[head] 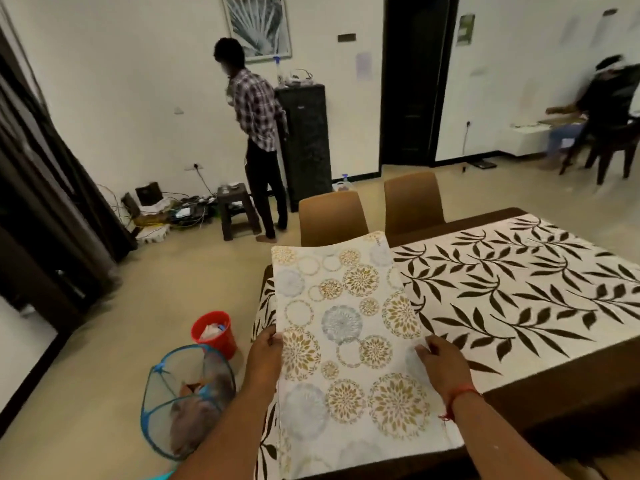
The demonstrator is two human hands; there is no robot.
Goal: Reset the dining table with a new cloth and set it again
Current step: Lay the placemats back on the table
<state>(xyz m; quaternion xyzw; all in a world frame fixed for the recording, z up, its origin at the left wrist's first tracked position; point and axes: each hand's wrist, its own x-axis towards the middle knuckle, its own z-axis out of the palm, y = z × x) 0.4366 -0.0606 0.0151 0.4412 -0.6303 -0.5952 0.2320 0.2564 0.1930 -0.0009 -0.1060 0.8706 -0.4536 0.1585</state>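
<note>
- Dining table (pixel 554 386), dark wood, filling 3 to 5 o'clock, covered by leaf-print cloth (pixel 512 292).
- Folded floral cloth (pixel 349 341) lying at 6 o'clock over the table's left end, atop the leaf print.
- Left hand (pixel 265 358) pinching its left edge; right hand (pixel 445 367) gripping its right edge.
- Mesh basket (pixel 180 403) and red bucket (pixel 213 332) on the floor, 8 o'clock.
</note>
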